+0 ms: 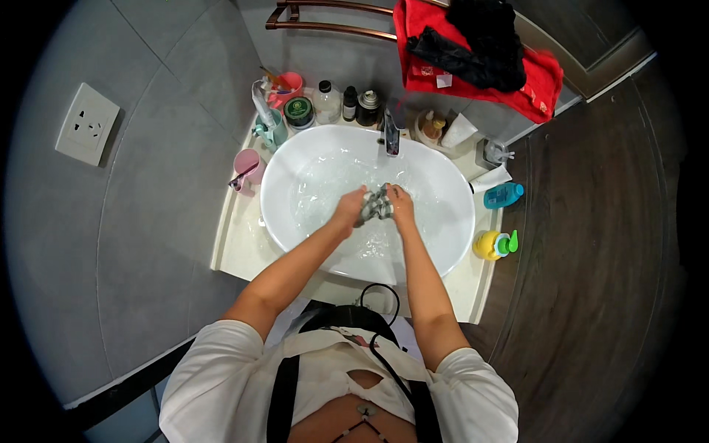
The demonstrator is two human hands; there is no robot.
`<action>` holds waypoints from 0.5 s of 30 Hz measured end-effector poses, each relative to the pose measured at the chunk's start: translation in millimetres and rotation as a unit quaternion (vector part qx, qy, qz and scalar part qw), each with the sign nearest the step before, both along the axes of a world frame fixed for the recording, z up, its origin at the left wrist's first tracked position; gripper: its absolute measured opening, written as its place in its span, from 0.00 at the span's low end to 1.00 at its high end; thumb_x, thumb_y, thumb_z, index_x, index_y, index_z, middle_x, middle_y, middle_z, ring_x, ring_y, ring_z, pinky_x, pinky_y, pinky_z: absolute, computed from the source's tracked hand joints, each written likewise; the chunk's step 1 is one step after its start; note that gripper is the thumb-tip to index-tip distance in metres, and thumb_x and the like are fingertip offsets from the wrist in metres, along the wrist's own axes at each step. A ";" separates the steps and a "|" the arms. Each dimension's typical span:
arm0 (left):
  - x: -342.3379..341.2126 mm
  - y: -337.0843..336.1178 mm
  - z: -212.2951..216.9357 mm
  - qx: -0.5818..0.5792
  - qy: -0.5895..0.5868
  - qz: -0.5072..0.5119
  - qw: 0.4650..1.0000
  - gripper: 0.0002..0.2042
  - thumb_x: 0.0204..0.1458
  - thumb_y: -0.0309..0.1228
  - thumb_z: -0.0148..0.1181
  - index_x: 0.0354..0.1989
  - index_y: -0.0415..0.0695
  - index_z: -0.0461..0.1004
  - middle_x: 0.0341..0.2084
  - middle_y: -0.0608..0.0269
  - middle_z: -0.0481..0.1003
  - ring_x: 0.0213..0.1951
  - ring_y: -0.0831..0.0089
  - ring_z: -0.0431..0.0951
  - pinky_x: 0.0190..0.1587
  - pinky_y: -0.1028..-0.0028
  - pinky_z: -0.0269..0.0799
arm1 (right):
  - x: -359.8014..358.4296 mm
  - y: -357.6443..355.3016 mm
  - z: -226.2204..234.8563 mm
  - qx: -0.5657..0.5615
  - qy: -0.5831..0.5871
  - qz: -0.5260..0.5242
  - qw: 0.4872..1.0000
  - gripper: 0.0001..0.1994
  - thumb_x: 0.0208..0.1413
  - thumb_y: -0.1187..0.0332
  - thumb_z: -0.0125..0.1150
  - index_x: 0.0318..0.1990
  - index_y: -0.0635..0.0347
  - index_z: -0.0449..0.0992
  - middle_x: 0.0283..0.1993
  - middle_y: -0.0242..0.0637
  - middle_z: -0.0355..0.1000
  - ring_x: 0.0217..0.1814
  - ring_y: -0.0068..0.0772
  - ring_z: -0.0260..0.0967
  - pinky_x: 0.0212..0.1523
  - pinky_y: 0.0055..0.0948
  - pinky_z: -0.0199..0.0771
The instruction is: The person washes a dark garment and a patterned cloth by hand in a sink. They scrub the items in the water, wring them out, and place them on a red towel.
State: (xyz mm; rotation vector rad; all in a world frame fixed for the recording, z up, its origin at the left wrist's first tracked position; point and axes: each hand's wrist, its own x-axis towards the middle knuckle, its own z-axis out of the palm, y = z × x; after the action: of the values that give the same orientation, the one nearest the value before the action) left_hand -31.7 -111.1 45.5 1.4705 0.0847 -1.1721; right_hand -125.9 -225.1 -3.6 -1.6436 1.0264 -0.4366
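On the far left, a white square socket plate (87,124) sits on a grey tiled wall (44,221). To its right, a pale cream surface (240,255) carries the washing things: a pink plastic cup (249,164) with a slim dark item across its rim, then a teal cup (273,134) with a white tube standing in it. A glossy white oval basin (275,210) takes up the middle, with clear, rippling water (317,181) inside. Behind its rim stand a round dark-green jar (298,111), a clear bottle with a black cap (326,105), a small dark bottle (349,107) and a black metallic can (368,111). Over the water, the left hand (350,207) has its fingers bent and pinching the left end of a bunched grey-and-white patterned cloth (376,207). The cloth lies between the two hands, in front of a shiny metal tap (391,139). The right hand (400,202) pinches the right end, its fingers bent too; how each single finger lies is too small to tell. Above, a bright red towel (543,81) hangs with black fabric (487,44) over it. On the far right stand a blue plastic bottle (504,196) and a yellow bottle with a green pump (489,245).
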 end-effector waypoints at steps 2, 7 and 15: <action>21.0 19.0 -19.1 -0.077 0.062 0.061 0.993 0.17 0.51 0.44 0.46 0.38 0.42 0.67 0.29 0.63 0.69 0.32 0.74 0.68 0.33 0.75 0.65 | -8.5 -4.7 25.4 0.174 0.060 0.013 0.983 0.14 0.50 0.54 0.50 0.32 0.55 0.72 0.24 0.24 0.66 0.26 0.17 0.60 0.27 0.20 0.60; 37.9 43.6 -69.5 0.097 -0.068 0.002 0.993 0.17 0.49 0.41 0.50 0.42 0.43 0.66 0.39 0.55 0.67 0.45 0.65 0.64 0.37 0.71 0.65 | -37.9 -7.9 -21.9 0.233 -0.018 -0.006 0.972 0.14 0.48 0.61 0.55 0.42 0.50 0.68 0.33 0.26 0.67 0.30 0.16 0.62 0.29 0.19 0.62; -3.7 30.0 -62.0 0.001 -0.657 -0.287 0.697 0.21 0.39 0.28 0.56 0.45 0.44 0.64 0.45 0.49 0.62 0.44 0.56 0.66 0.43 0.62 0.64 | -38.7 11.1 -71.8 0.241 -0.014 -0.063 0.968 0.16 0.50 0.61 0.53 0.47 0.51 0.64 0.41 0.29 0.67 0.34 0.24 0.65 0.32 0.25 0.65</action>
State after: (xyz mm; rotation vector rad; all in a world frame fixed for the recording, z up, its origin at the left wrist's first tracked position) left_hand -35.3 -81.2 -16.6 2.0857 -1.4464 -0.2809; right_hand -164.6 -214.1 -75.4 -1.1398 1.1172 -0.2633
